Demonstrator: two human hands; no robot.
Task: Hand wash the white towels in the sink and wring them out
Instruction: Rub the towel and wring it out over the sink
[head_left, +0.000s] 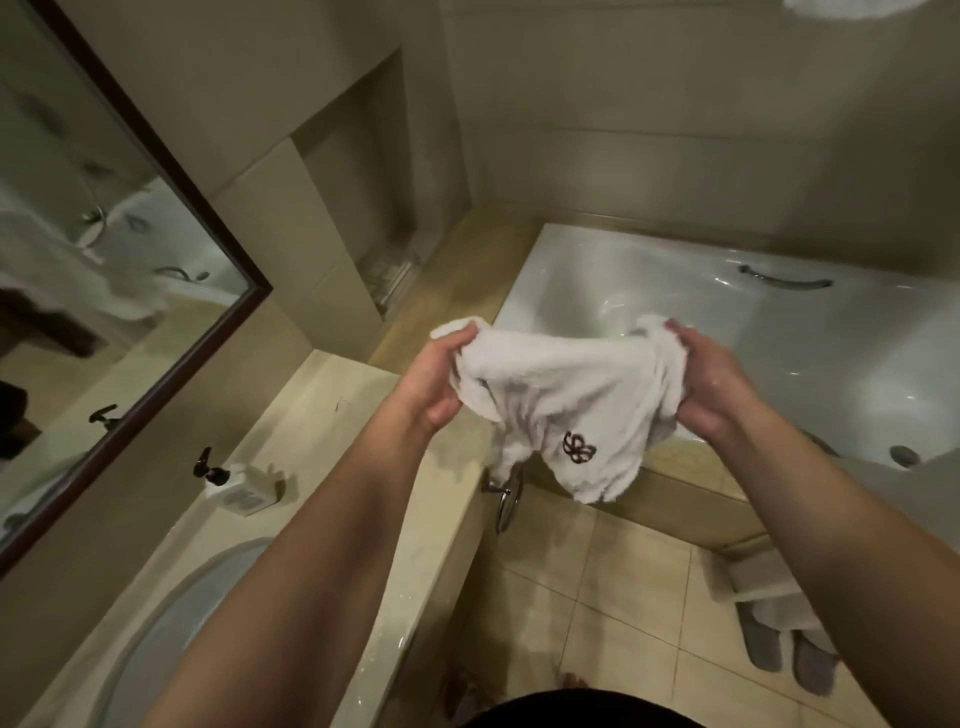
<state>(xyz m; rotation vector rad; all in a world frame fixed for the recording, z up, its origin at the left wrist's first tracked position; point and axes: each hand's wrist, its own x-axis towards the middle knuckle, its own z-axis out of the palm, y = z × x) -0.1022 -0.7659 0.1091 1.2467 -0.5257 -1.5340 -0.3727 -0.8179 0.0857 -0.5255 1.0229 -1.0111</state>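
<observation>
Both hands hold one white towel up in the air, away from the sink: the left hand has its fingers curled round a bunched end on the left, and the right hand clutches the other end on the right, so that the cloth sags between them with a dark embroidered emblem hanging near its lower edge. It hangs over the tiled floor, in front of the bathtub and beside the counter. Judging by the grip, this looks like the wringing step, or the spreading out just after it; a twist would need the two ends turned in opposite ways, and whether the towel is wet I cannot tell. Counted: one towel in hand, one sink, one tub, one pump bottle on the counter, one mirror, and two grey slippers on the floor.
</observation>
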